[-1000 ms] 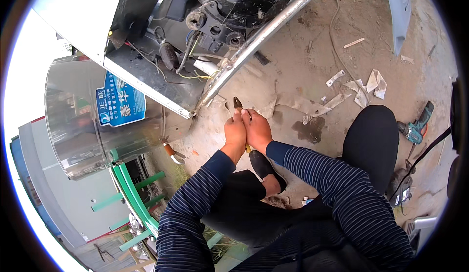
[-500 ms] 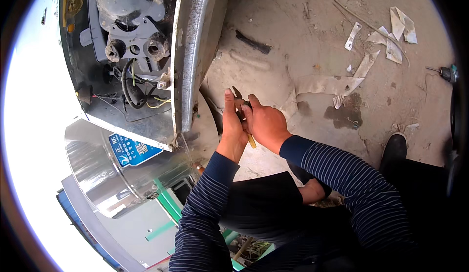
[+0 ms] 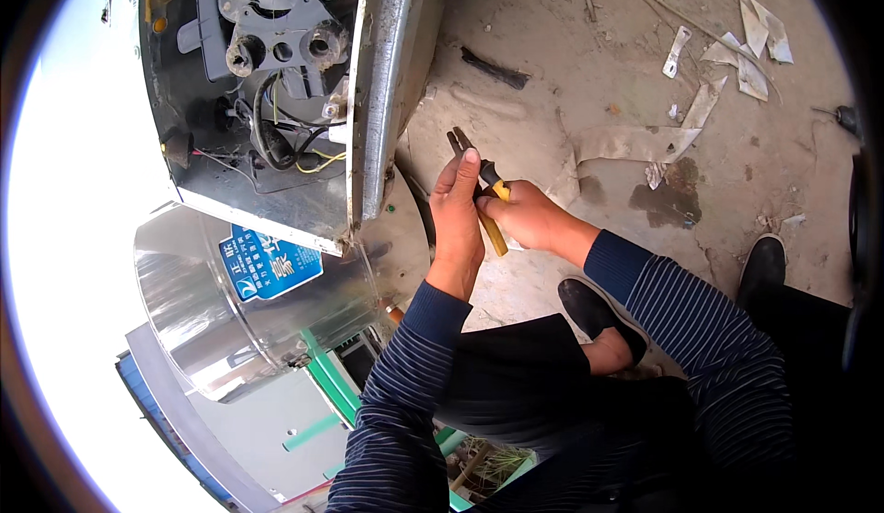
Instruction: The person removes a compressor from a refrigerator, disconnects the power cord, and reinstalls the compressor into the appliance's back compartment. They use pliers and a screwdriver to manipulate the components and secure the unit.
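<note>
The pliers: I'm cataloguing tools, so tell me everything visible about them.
The pliers have dark, metal-looking jaws and two handles with yellow and black coverings, plastic or rubber by their look. The handles are spread apart; the jaws, pointing away from the person, look slightly parted. They are held above the dusty ground in both hands: the left hand is around the middle, hiding part of it, and the right hand is at the handles.

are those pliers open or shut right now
Open: the pliers have their two handles spread apart, a clear gap showing between them.
</note>
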The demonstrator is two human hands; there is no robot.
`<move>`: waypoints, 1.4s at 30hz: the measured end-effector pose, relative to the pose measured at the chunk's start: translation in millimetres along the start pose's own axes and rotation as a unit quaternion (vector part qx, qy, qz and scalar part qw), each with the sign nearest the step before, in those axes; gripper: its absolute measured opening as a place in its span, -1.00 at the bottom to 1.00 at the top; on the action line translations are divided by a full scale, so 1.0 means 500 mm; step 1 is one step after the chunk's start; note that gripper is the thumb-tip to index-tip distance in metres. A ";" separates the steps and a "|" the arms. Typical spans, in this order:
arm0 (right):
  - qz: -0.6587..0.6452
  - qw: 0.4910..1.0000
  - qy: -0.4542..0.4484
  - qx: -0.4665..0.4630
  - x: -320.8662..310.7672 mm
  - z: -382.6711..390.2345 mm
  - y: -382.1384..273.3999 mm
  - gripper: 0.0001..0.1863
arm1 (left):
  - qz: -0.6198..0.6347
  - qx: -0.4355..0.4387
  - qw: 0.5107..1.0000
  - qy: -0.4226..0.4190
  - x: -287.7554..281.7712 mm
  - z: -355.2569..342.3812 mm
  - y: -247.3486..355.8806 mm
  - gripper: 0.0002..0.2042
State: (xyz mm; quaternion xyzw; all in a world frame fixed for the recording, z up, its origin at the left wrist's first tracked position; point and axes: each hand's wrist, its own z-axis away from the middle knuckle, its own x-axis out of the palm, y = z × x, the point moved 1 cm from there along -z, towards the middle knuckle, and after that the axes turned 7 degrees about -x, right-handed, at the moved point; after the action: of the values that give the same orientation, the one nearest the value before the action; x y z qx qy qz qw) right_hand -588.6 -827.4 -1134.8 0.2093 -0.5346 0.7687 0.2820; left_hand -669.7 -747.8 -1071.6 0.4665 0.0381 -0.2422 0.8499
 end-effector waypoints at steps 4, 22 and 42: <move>0.137 0.989 -0.020 -0.047 -0.013 0.026 -0.060 -0.73 | 0.054 -0.023 0.998 -0.037 -0.024 0.004 0.041 -0.64; 0.083 0.986 -0.144 -0.023 -0.063 -0.016 -0.077 -0.70 | 0.156 0.037 0.987 -0.031 -0.012 0.044 0.087 -0.72; 0.105 0.985 0.033 -0.131 -0.075 0.018 -0.071 -0.50 | 0.145 -0.119 0.982 -0.023 0.070 0.120 0.013 -0.48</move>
State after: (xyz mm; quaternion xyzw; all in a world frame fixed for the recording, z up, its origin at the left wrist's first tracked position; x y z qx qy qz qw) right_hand -537.0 -834.3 -1129.9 0.0878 -0.6399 0.7240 0.2422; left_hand -645.8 -806.8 -1042.8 0.3568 -0.0213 -0.1212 0.9260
